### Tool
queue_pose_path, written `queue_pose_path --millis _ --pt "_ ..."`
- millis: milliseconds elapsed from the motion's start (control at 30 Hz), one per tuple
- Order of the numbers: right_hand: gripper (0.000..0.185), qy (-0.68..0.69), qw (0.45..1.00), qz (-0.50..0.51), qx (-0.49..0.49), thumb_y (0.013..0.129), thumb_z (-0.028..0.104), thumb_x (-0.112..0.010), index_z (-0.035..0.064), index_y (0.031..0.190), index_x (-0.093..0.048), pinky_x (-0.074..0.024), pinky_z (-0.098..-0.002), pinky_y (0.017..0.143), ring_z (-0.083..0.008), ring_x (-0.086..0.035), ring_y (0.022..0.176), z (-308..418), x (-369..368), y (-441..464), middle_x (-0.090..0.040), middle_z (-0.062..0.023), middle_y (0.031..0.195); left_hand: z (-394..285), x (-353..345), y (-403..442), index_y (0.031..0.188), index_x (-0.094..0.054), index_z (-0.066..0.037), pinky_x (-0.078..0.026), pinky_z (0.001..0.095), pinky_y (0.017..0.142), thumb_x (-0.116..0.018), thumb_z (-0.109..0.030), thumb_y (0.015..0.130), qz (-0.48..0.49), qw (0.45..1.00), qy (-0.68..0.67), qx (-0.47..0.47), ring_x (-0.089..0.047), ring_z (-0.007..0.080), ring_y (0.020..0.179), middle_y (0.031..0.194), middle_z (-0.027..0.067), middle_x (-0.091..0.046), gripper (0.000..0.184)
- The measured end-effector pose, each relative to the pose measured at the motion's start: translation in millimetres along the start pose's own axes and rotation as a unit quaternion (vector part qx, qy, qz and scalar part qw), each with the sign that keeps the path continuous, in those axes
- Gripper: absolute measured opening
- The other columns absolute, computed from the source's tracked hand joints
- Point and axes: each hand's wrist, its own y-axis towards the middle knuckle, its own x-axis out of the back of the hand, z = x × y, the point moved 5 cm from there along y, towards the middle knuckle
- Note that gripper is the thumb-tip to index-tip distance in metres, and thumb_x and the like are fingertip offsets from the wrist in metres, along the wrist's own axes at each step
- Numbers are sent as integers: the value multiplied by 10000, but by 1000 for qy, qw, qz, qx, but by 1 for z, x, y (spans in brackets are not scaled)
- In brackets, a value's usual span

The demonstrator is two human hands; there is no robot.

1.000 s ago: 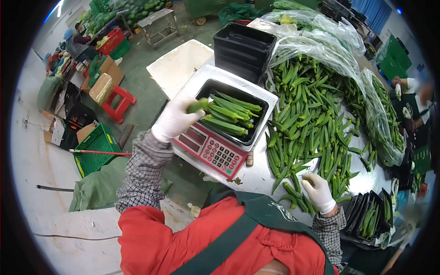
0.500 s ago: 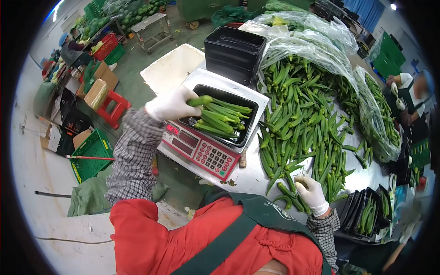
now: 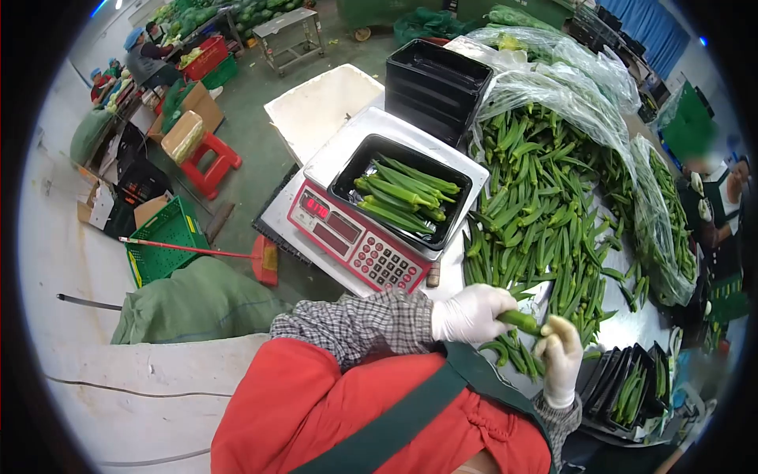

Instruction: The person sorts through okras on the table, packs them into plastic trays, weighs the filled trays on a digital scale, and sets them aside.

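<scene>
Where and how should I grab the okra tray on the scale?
Probably by the rim at both short ends of the tray, coming in from those two sides. It sits upright on the scale, open-topped, with okra lying roughly lengthwise, so I'd lift it level.

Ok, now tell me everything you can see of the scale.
The scale has a white housing and a broad, pale, metal-looking platform. Its red-bordered sloping panel carries one window with lit red digits, too blurred to read surely, two dark windows and a keypad of small round keys. It stands on the metal table, beside the loose okra. A black tray holding okra rests on the platform. Neither hand touches it.
</scene>
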Motion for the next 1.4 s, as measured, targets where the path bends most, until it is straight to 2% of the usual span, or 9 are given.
queue_pose_path --millis 100,267,467,533,600,633,700,900,1400 --pt "512 -339 933 -8 119 688 -13 -649 21 1184 -525 -425 -196 579 -81 -493 649 8 5 -26 -508 -91 1144 14 -32 10 903 -638 -45 -493 345 678 -637 -148 754 30 999 -24 -2 -620 303 773 818 148 -620 181" --pt "358 -333 941 19 -62 668 53 -704 -5 1009 -614 -471 -323 639 -261 -581 701 -40 17 -40 -615 -146 855 13 -62 26 924 -635 -41 -487 334 669 -632 -142 764 79 991 -101 24 -624 282 748 801 151 -620 189" --pt "198 -497 841 144 -158 726 158 -657 -12 827 -647 -473 -337 604 -270 -627 664 -62 93 -108 -630 -170 727 15 -21 20 1008 -614 -22 -485 291 740 -624 -164 828 30 995 -96 -14 -632 230 820 899 142 -638 230" --pt "481 -529 729 233 -366 787 400 -649 152 1193 -581 -482 -450 794 -382 -610 919 -115 148 -151 -577 -203 1157 24 -1 14 993 -613 5 -464 248 746 -615 -130 840 15 991 -125 46 -606 148 826 867 108 -638 204" --pt "485 -433 860 107 -248 726 314 -676 65 1135 -595 -496 -443 758 -367 -628 867 -90 133 -130 -639 -172 1036 25 7 9 986 -612 8 -459 239 742 -618 -114 837 21 986 -135 92 -594 128 795 821 78 -625 192" --pt "222 -449 886 34 -106 735 184 -657 -6 850 -657 -494 -341 640 -273 -646 715 -50 101 -104 -644 -176 772 24 6 7 983 -611 8 -457 238 740 -619 -109 837 18 986 -147 82 -587 119 790 809 71 -621 187" --pt "236 -407 911 -23 -65 747 184 -650 -7 885 -657 -497 -328 679 -276 -647 744 -35 68 -65 -653 -170 797 24 7 4 978 -610 8 -453 234 736 -622 -98 836 8 985 -165 57 -574 102 780 784 57 -613 178" --pt "235 -385 908 145 79 799 219 -603 22 918 -652 -483 -347 708 -309 -614 801 -9 -34 36 -636 -166 842 20 38 -29 919 -616 4 -420 207 607 -633 -81 822 -123 984 -127 36 -515 65 680 754 25 -576 129" --pt "565 -228 948 205 -83 780 508 -553 -43 862 -650 -484 -345 731 -287 -638 785 -20 -164 145 -648 -197 819 40 59 -91 937 -636 31 -469 204 689 -611 -2 816 -274 917 -229 180 -588 76 760 833 45 -649 128"
